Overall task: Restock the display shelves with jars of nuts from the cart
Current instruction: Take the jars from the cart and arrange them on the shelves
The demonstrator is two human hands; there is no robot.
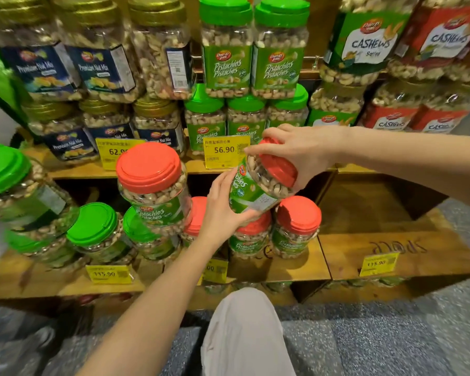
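A pistachio jar with a red lid (258,183) hangs tilted above the lower shelf, lid pointing right. My right hand (301,153) grips its lid end, and my left hand (223,210) cups its base. Below it stand two red-lidded pistachio jars (296,226) on the low wooden shelf (291,264). Another red-lidded jar (152,185) is stacked to the left on green-lidded jars (98,229). No cart is in view.
The upper shelf holds nut mix jars (98,58), green-lidded pistachio jars (253,50) and cashew jars (369,47). Yellow price tags (225,151) hang on the shelf edges. An unfilled wooden bay (377,210) lies to the right. My knee (244,321) is over grey floor.
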